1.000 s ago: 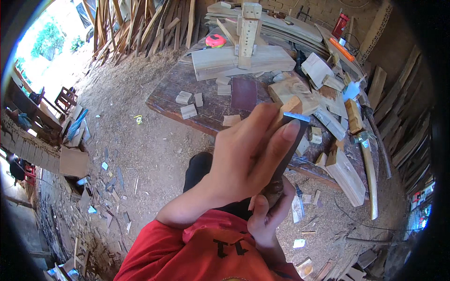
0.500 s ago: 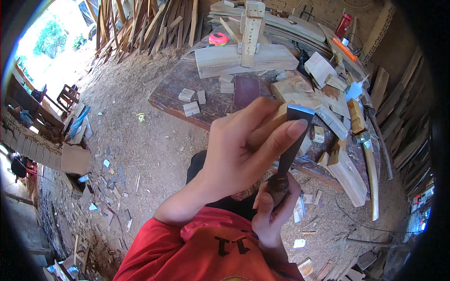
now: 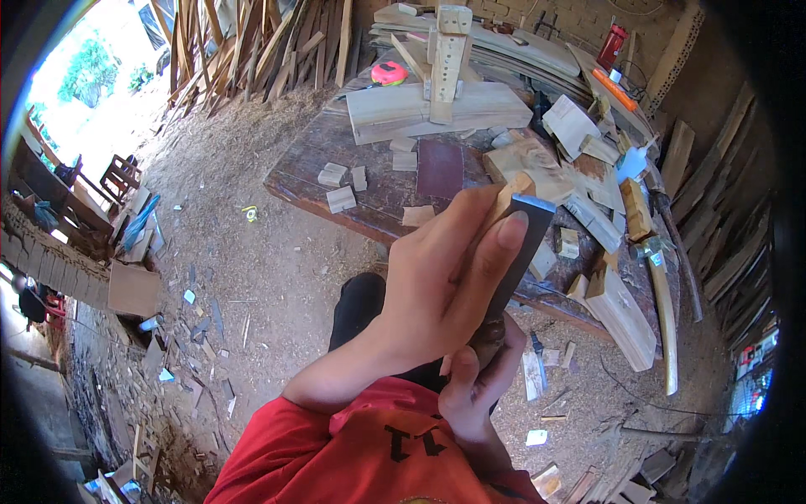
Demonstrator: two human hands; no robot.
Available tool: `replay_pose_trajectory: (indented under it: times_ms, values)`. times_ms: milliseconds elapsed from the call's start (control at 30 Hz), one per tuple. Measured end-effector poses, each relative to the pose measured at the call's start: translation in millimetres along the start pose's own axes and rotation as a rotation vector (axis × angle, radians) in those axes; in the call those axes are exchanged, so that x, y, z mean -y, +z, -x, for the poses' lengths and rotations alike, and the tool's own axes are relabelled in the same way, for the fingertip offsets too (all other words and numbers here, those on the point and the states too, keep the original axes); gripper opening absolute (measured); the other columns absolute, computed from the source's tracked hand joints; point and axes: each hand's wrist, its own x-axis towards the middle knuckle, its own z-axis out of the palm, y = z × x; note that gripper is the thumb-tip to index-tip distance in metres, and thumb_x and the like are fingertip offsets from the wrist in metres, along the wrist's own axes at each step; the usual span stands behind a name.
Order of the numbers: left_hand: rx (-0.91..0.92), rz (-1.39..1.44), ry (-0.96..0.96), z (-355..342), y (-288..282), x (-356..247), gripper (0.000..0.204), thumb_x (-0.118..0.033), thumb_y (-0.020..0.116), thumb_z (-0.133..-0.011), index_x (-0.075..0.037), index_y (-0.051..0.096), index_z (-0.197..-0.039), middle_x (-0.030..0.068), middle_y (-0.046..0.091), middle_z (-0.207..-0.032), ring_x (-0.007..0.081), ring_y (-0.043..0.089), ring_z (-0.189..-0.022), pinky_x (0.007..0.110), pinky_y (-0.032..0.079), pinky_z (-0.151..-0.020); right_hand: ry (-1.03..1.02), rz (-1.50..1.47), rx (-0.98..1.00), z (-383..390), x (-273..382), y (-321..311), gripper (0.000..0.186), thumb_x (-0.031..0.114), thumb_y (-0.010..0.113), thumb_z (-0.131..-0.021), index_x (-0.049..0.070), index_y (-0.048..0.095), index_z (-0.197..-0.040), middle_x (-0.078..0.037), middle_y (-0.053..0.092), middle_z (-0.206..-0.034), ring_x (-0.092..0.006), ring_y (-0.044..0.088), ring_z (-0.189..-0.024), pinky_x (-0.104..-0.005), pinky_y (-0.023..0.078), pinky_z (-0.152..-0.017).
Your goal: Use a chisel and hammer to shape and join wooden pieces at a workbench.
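My right hand (image 3: 474, 382) is wrapped round the brown handle of a chisel (image 3: 518, 250), held upright in front of my chest with its wide dark blade pointing up and away. The bevelled edge at the blade's tip catches the light. Between the thumb and fingers of my left hand (image 3: 437, 281) sits a small wooden piece (image 3: 512, 192), right beside the chisel tip. The left thumb lies along the blade's side. Whether the wood touches the steel I cannot tell. My left hand hides most of the wood's length, and part of the handle is covered by my fingers.
Beyond my hands stands a worn wooden workbench (image 3: 306, 168) with small wood blocks (image 3: 341, 199), dark red sandpaper (image 3: 441, 166), a pink tape measure (image 3: 389, 73) and a drilled wooden post (image 3: 447, 67). A wooden-handled hammer (image 3: 663, 302) leans at the right. Scraps litter the floor.
My left hand has shifted slightly down along the blade, and the wooden piece shows more beside the tip. The chisel has moved a little left, tilting more.
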Motion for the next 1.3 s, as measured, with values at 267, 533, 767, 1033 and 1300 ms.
replay_pose_trajectory:
  times_ms: [267,533,767,1033,1300]
  values:
    - [-0.039,0.045,-0.055,0.0,6.0,3.8,0.014,-0.016,0.066,-0.105,-0.002,0.063,-0.105,0.0091,0.061,-0.072,0.0189,0.059,-0.058,0.032,0.044,-0.056,-0.015,0.010,-0.053,3.9,-4.1,6.6,0.053,0.018,0.066,-0.099,-0.007,0.042,-0.139,-0.017,0.061,-0.111,-0.0196,0.061,-0.090,-0.0337,0.051,-0.080]
    - [0.039,0.022,0.000,-10.0,-4.5,13.7,0.020,-0.019,0.067,-0.104,-0.002,0.060,-0.099,0.0113,0.060,-0.073,0.0271,0.059,-0.056,0.035,0.043,-0.054,0.067,0.024,-0.033,-4.3,4.4,-1.3,0.051,0.015,0.066,-0.098,-0.006,0.044,-0.139,-0.012,0.064,-0.098,-0.0162,0.061,-0.082,-0.0311,0.051,-0.075]
    - [0.094,0.271,0.003,-11.2,-3.4,18.8,0.039,-0.029,0.059,-0.108,0.001,0.051,-0.131,0.0120,0.063,-0.088,0.0195,0.061,-0.073,0.033,0.045,-0.065,0.102,-0.167,0.094,-10.0,9.5,-4.3,0.048,0.012,0.062,-0.099,-0.005,0.044,-0.140,-0.007,0.064,-0.091,-0.0114,0.058,-0.078,-0.0273,0.050,-0.072]
    - [0.154,0.283,-0.208,-8.3,-11.1,6.4,0.050,-0.041,0.055,-0.108,-0.001,0.046,-0.137,0.0056,0.055,-0.109,0.0122,0.052,-0.091,0.027,0.041,-0.081,0.139,-0.162,0.168,-8.3,8.3,-8.2,0.049,0.014,0.063,-0.098,-0.004,0.044,-0.139,-0.007,0.065,-0.090,-0.0111,0.059,-0.075,-0.0269,0.050,-0.069]
    - [0.112,0.085,-0.063,-6.5,-13.0,6.4,0.042,-0.034,0.056,-0.108,0.002,0.048,-0.130,0.0101,0.055,-0.082,0.0259,0.056,-0.073,0.037,0.043,-0.067,0.088,-0.202,0.183,-3.3,0.6,-8.2,0.051,0.015,0.065,-0.096,-0.004,0.045,-0.138,-0.009,0.066,-0.092,-0.0139,0.062,-0.077,-0.0292,0.052,-0.072]
